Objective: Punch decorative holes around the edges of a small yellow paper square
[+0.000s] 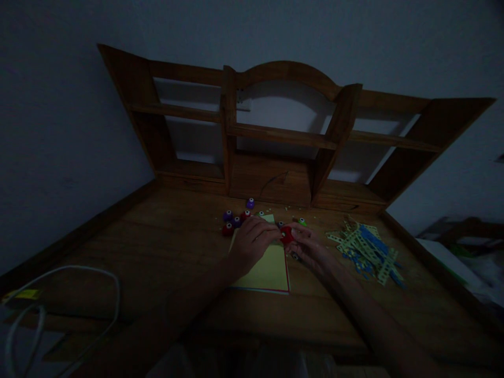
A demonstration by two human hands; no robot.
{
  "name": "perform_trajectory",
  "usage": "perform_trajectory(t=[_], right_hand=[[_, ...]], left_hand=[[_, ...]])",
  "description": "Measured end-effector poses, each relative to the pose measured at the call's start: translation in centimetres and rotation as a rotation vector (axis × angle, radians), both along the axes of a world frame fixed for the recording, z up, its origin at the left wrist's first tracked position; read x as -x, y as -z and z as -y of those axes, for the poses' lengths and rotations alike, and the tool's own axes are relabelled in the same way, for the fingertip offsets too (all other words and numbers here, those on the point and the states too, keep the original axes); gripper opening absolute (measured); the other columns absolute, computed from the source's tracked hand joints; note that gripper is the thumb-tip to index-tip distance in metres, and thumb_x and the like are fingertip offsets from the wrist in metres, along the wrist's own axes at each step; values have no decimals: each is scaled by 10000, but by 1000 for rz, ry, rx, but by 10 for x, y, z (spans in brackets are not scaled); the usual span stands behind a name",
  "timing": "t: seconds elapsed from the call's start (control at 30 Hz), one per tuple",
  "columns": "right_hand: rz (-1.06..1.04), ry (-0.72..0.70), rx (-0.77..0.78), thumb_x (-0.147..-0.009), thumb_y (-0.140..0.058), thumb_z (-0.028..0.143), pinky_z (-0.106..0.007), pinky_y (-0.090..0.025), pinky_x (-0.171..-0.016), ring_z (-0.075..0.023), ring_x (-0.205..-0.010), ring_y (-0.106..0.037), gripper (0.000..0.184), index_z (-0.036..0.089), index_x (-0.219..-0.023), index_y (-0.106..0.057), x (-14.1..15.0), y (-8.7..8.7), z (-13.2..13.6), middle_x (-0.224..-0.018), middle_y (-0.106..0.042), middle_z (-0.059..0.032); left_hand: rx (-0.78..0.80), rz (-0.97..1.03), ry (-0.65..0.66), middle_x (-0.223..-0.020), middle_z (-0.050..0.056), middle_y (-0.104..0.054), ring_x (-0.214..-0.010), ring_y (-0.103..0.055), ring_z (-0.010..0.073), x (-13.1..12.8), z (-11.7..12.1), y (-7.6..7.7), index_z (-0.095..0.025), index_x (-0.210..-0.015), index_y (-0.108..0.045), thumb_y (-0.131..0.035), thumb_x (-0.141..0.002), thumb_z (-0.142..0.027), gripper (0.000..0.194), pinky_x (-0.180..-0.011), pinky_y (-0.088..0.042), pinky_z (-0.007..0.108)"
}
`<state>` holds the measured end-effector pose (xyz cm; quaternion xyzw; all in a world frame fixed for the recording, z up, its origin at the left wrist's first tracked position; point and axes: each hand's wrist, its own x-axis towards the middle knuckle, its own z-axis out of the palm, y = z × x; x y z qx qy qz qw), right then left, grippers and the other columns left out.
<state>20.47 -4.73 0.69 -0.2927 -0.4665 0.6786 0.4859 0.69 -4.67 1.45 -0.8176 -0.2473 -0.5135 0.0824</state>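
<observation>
My right hand (309,245) grips a small red rounded piece (287,234) with a pale spot on its side. My left hand (254,240) is closed, its fingertips pinched together right beside that piece; whatever they may hold is too small to make out. Both hands are above a pale yellow sheet or booklet (263,268) with a red edge. Just beyond my left hand stand several small purple and red pieces with white ringed tops, among them a purple piece (250,203) and a red piece (227,229). A green piece (302,222) sits behind my right hand.
A pile of pale green perforated strips (360,241) and blue parts (374,239) lies on the right of the wooden desk (173,236). Tiny pale bits are scattered at the back. A wooden shelf unit (271,176) rises behind; a white cable (79,266) loops at left.
</observation>
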Motion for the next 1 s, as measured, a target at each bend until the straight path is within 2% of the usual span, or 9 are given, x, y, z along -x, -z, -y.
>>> perform_trajectory(t=[0.33, 0.7, 1.0], right_hand=[[18, -6, -5, -753, -726, 315, -229, -519, -553, -123, -546, -632, 270, 175, -971, -653, 0, 4, -1, -798, -693, -48], [-2, -19, 0, -752, -728, 279, -216, -524, -535, -117, -543, -630, 238, 166, -951, -662, -1, 10, -5, -796, -694, -52], [29, -45, -30, -800, -686, 252, -209, -526, -552, -114, -550, -635, 179, 150, -944, -658, -1, 4, -1, -761, -687, -38]], left_hand=[[27, -79, 8, -967, 35, -701, -916, -593, 162, 2, -1, 3, -201, -966, -646, -490, -911, -188, 166, -893, -434, 354], [-53, -125, 35, -1010, 41, -691, -951, -584, 160, 4, -3, 4, -181, -1023, -624, -508, -899, -159, 171, -908, -443, 353], [-121, -241, 27, -999, 50, -696, -935, -595, 163, 7, -2, -2, -177, -1024, -623, -487, -907, -151, 182, -912, -451, 365]])
